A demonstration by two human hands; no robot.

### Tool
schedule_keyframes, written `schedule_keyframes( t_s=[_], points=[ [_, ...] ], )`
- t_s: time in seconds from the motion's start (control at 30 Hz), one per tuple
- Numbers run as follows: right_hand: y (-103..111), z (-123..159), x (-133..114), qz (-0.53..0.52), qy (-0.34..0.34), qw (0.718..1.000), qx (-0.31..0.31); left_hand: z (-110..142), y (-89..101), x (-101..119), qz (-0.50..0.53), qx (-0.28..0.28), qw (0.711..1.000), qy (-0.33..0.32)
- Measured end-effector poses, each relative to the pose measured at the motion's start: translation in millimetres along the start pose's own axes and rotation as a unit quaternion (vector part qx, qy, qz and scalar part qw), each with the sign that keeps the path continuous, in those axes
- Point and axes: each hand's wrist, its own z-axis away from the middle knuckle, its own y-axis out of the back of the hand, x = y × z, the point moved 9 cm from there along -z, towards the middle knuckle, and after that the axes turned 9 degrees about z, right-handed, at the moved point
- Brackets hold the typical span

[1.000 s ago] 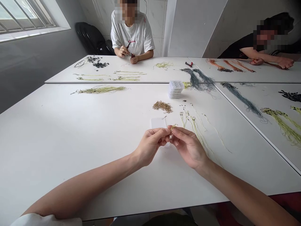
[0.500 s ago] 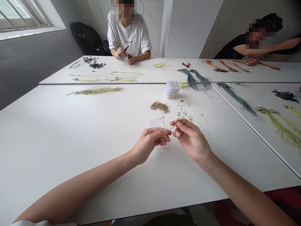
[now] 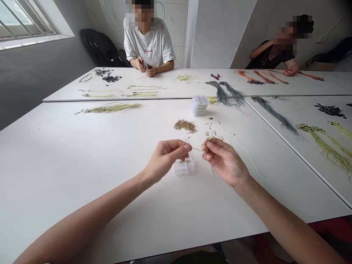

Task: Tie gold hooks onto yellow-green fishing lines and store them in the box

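My left hand [image 3: 165,159] and my right hand [image 3: 224,161] hover over the white table [image 3: 82,190], with a thin yellow-green cord [image 3: 198,149] stretched between them. Finger and thumb of each hand pinch it. A small gold tuft shows at my right fingertips, and a strand hangs below them. Under my left fingers lies a small clear plastic box [image 3: 183,167], partly hidden by that hand. A heap of small gold fishing hooks [image 3: 185,126] lies just beyond, with loose pale yellow cords [image 3: 247,154] to the right.
A stack of clear boxes [image 3: 200,106] stands beside a grey-blue cord bundle [image 3: 225,93]. Yellow-green, orange and grey bundles and black pieces cover the adjoining tables. Across the table, a person's hands [image 3: 144,66] work on something small; another person sits at the far right.
My hands have drawn apart, pulling the cord taut between them. My left hand has shifted left and up, showing more of the clear box.
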Motion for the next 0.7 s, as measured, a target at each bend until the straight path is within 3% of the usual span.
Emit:
schedule_keyframes(
  t_s=[0.17, 0.4, 0.53, 0.7],
  points=[
    [-13, 4, 12, 0.018, -0.055, 0.996, -0.061, 6, -8.9, 22, -0.113, -0.035, 0.988, -0.097],
    [-25, 9, 18, 0.053, -0.076, 0.988, -0.122, 18, -22.7, 35, -0.272, -0.08, 0.927, -0.247],
    [-28, 9, 17, 0.065, -0.07, 0.986, -0.139, 17, -20.0, 33, -0.249, -0.069, 0.937, -0.235],
    [-32, 11, 16, 0.079, -0.07, 0.983, -0.152, 7, -13.5, 20, -0.151, -0.058, 0.978, -0.131]
  ],
)
